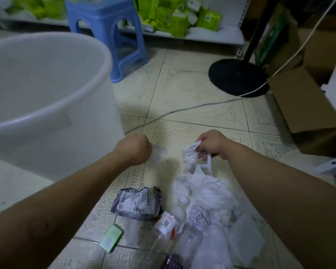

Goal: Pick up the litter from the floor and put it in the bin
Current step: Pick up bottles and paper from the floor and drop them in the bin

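A big white plastic bin (47,117) stands on the floor at the left. My left hand (134,149) is closed on a small crumpled white wad (159,153) just right of the bin's wall. My right hand (213,143) grips the top of a white plastic bag (190,158) that hangs down into a heap of white crumpled litter (208,195) on the tiles. Near the heap lie a crumpled grey printed wrapper (138,203), a clear plastic bottle (167,230) with a red and white label, and a small green box (112,238).
A blue plastic stool (107,35) stands behind the bin. A black round stand base (237,77) and a white cable (182,109) lie across the tiles. An open cardboard box (303,101) sits at the right. Green packets (175,18) fill a low white shelf at the back.
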Available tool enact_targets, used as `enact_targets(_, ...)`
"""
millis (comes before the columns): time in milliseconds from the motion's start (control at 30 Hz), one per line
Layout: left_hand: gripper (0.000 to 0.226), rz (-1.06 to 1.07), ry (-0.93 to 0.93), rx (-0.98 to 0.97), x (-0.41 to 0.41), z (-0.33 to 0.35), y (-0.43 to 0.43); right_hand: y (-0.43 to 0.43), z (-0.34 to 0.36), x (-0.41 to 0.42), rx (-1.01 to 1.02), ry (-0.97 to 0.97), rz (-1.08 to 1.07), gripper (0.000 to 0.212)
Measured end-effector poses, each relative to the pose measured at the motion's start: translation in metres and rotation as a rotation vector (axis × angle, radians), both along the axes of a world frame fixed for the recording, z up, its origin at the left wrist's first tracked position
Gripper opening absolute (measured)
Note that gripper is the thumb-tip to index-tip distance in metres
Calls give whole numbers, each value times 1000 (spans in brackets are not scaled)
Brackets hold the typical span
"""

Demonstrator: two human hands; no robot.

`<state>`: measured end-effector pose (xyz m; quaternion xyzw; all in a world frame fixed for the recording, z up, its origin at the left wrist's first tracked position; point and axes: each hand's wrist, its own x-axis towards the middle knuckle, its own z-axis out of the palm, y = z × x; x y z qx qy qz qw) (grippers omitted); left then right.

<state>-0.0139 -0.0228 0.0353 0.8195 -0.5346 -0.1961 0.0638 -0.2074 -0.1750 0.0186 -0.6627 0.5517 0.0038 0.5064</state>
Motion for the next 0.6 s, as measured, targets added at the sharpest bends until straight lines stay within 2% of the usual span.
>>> enact_targets(200,19,-50,-55,-280,9,70,-7,4,51,7,-95,-218,-204,25)
enact_targets(400,3,-120,-72,-398,23,131,-5,12,110,38,-113,-372,-201,27)
enact_targets(500,13,-128,-70,-456,38,155,1,14,140,53,-169,-439,-208,26)
enact_targets(600,12,-101,-77,-556,64,176,11,19,174,75,-247,-569,-220,27)
